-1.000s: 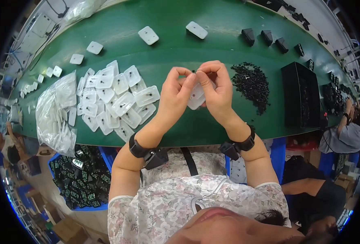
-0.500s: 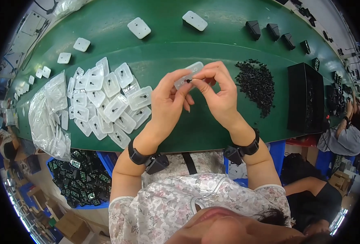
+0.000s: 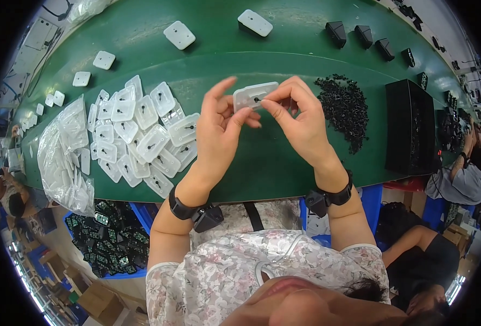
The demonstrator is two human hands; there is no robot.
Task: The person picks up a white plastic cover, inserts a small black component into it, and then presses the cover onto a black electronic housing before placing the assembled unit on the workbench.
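A translucent white plastic cover [image 3: 246, 98], a rounded rectangle, is held above the green table between my hands. My left hand [image 3: 219, 127] has its thumb and lower fingers at the cover's lower left edge, while its index finger is raised off it. A small black plug-like part [image 3: 257, 99] sits on the cover's face. Right at this part, the thumb and index finger of my right hand [image 3: 297, 119] are pinched together. Left of my hands lies a pile of similar covers [image 3: 153, 142], many with a black part on them. To the right is a heap of tiny black parts [image 3: 342, 108].
A clear plastic bag [image 3: 61, 157] lies at the left edge. White-topped boxes [image 3: 179, 35] and black housings [image 3: 335, 33] line the far side. A black bin [image 3: 409, 130] stands at right. Below the table, a blue crate [image 3: 140, 217] holds circuit boards. Other people sit nearby.
The cover has turned closer to level and shifted slightly right. My left index finger has lifted away from it. The far row of white-topped boxes appears slightly further left.
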